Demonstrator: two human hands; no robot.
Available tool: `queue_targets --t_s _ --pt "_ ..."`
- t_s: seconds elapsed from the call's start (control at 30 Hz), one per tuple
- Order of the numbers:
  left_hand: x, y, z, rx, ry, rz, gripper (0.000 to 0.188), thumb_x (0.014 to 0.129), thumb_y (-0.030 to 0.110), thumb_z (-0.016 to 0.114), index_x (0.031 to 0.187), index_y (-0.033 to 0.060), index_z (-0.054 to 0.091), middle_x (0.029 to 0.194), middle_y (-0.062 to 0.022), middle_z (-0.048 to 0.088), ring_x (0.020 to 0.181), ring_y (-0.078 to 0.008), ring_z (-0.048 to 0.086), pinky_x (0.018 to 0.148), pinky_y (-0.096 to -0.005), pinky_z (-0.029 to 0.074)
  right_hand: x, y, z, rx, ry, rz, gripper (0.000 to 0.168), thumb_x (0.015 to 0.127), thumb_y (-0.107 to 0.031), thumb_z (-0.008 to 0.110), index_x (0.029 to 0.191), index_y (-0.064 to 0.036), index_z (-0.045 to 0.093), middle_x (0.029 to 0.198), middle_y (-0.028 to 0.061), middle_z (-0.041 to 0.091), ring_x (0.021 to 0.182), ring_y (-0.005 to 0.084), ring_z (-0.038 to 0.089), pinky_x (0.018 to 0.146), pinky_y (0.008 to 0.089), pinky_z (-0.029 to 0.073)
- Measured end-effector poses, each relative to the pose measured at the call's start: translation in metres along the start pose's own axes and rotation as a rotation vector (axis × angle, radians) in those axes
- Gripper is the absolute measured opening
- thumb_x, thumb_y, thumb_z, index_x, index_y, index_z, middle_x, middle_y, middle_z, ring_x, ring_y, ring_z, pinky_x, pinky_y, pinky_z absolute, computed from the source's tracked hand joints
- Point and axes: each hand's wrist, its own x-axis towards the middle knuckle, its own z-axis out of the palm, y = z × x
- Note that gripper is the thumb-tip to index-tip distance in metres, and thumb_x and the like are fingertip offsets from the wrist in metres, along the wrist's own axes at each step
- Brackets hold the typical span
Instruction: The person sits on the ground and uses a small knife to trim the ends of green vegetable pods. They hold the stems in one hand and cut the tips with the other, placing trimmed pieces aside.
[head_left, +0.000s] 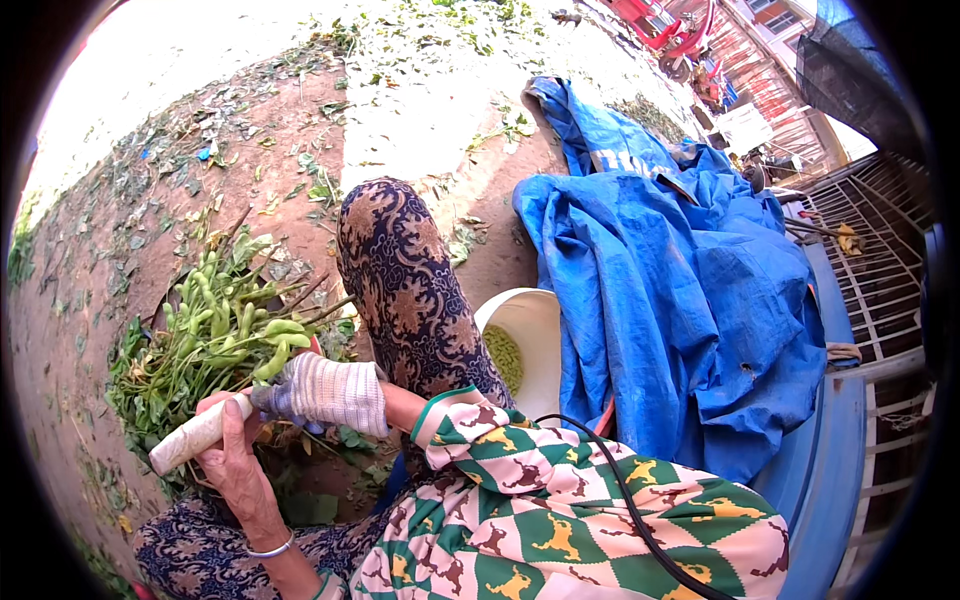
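Observation:
My left hand (236, 450) is bare, with a metal bangle at the wrist. Its fingers close around a whitish cylinder (199, 435), perhaps a wrapped handle. My right hand (289, 401) wears a purple-and-white knit glove and meets the cylinder's upper end; its fingers are partly hidden, so its grip is unclear. Green bean pods (281, 341), probably soybeans, hang just above the glove. A small red part (315, 345) shows behind it. Beneath both hands lies a heap of leafy bean plants (191, 360).
To the right of my patterned knee, a white bucket (540, 345) holds shelled green beans (502, 360). A crumpled blue tarpaulin (675, 300) lies beyond it, beside a metal grille (870, 255). Loose leaves litter the ground (255, 157). A black cable (630, 502) crosses my sleeve.

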Motion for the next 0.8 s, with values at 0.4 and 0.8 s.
queue_targets --t_s 0.4,0.8 --pt "-0.004 -0.003 0.003 0.155 0.049 0.048 0.012 0.088 0.012 0.061 0.095 0.0041 0.056 0.092 -0.0029 0.058 0.084 -0.0105 0.053 0.080 -0.0245 0.044 0.020 0.016 0.000 -0.221 0.066 0.039 0.027 0.095 -0.022 0.040 0.082 -0.005 0.057 0.057 0.0028 0.054 0.044 0.0140 0.053 0.038 0.0287 0.043" --pt "0.001 -0.001 0.002 0.183 -0.071 0.109 0.006 0.086 0.008 0.062 0.087 0.0023 0.060 0.081 0.0001 0.060 0.073 -0.0069 0.056 0.068 -0.0210 0.045 0.007 0.004 0.000 -0.089 0.146 0.274 0.035 0.093 -0.039 0.046 0.086 -0.009 0.064 0.057 -0.0051 0.049 0.044 0.0041 0.040 0.039 0.0177 0.030"
